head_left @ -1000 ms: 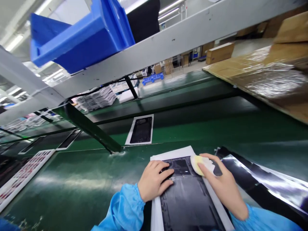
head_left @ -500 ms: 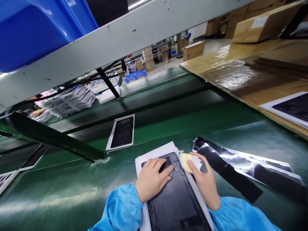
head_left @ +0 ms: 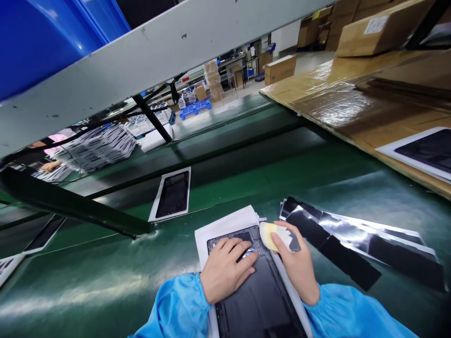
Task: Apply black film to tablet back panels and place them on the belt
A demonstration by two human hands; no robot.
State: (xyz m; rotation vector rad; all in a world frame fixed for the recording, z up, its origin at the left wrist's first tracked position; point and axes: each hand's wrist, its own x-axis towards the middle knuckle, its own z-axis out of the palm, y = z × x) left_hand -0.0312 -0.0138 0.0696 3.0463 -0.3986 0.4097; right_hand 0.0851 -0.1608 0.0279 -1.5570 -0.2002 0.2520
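A black tablet-like panel [head_left: 257, 291] lies on a white foam sheet [head_left: 225, 224] in front of me. My left hand [head_left: 229, 268] rests on its upper part with fingers spread, and a small shiny patch [head_left: 248, 252] shows beside the fingertips. In my right hand [head_left: 298, 263], pinched between thumb and fingers, is a rounded pale-yellow and white pad [head_left: 269, 234] with a grey part [head_left: 293, 241]. This pad is at the panel's upper right corner; whether it touches the panel I cannot tell. Black film strips [head_left: 338, 253] lie fanned out to the right.
Another panel on a white sheet [head_left: 173, 193] lies farther up the green bench [head_left: 105, 277]. Cardboard [head_left: 317, 96] at the right bears one more panel [head_left: 428, 149]. A grey beam [head_left: 148, 51] and a blue bin [head_left: 52, 42] hang over the left, above a dark green strut [head_left: 70, 202].
My left hand has slid slightly to the right over the panel, and the shiny patch now shows by its fingers. My right hand still grips the pad. The whole view has shifted a little.
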